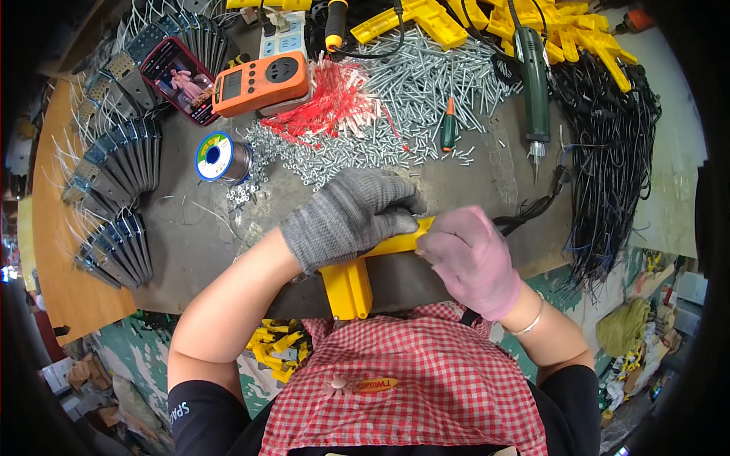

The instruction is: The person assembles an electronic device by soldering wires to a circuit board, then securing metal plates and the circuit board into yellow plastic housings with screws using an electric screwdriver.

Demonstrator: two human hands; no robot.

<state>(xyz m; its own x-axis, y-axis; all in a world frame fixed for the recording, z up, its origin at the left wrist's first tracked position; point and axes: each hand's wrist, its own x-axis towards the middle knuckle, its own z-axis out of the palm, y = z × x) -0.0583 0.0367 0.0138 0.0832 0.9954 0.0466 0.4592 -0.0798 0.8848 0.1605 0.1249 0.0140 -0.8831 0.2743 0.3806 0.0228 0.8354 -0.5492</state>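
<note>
Our left hand point(353, 216) curls over the yellow casing point(348, 289), fingers nearly closed on it, while our right hand point(471, 262) bunches its fingers at the right end; whether they grip it we cannot tell. The casing sits between them by the near edge of the table point(190, 251), so a loosened grip could drop it; the black cord point(536, 209) might snag our right hand.
</note>
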